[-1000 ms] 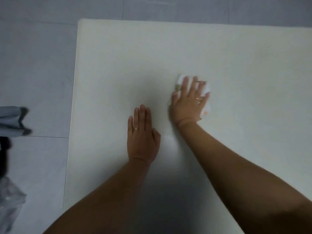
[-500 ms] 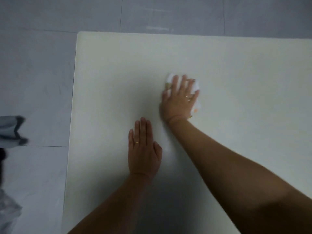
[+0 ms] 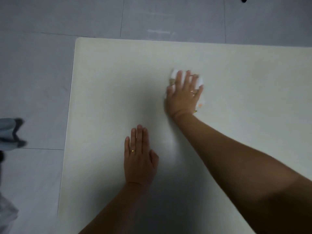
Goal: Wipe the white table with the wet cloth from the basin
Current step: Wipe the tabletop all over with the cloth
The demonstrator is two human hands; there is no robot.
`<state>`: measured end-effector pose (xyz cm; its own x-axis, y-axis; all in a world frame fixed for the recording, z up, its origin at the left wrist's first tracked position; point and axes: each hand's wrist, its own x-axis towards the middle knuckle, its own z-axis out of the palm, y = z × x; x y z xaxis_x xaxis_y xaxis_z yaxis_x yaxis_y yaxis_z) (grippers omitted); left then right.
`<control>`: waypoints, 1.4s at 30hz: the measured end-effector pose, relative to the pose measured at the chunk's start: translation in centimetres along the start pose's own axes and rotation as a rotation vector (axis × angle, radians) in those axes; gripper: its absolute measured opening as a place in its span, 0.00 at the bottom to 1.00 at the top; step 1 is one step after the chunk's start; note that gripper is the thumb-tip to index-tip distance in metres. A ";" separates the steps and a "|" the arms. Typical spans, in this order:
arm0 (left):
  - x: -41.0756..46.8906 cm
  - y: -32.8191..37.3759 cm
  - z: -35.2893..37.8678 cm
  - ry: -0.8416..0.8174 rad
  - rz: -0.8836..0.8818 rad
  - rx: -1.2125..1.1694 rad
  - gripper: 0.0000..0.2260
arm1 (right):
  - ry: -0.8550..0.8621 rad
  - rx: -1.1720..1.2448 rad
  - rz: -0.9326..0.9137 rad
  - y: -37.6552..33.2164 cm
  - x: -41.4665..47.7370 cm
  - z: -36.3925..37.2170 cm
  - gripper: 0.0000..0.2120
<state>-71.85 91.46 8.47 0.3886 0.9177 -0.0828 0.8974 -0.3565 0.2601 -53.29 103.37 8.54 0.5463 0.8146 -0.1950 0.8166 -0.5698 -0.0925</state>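
The white table (image 3: 109,81) fills most of the view. My right hand (image 3: 183,97) lies flat on a white cloth (image 3: 201,100) with small orange marks and presses it onto the tabletop near the middle. Only the cloth's edges show around my fingers. My left hand (image 3: 139,159) rests palm down on the table, nearer to me and to the left of the cloth, with fingers together and nothing under it. The basin is out of view.
Grey floor tiles (image 3: 33,81) surround the table on the left and far sides. The table's left edge runs close to my left hand. A blurred grey and dark object (image 3: 10,132) sits on the floor at far left.
My right hand has slid the cloth slightly leftward over the table. The camera has tilted, so the table's far edge sits lower in the frame. My left hand has stayed put.
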 end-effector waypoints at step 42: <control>10.7 1.6 0.0 0.012 -0.017 -0.005 0.30 | 0.010 -0.075 -0.364 6.4 12.2 -3.3 0.27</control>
<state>-66.31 100.70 7.98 0.3707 0.9257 -0.0755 0.9027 -0.3400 0.2636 -40.78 110.05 8.79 0.2187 0.9638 -0.1526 0.9690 -0.2329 -0.0823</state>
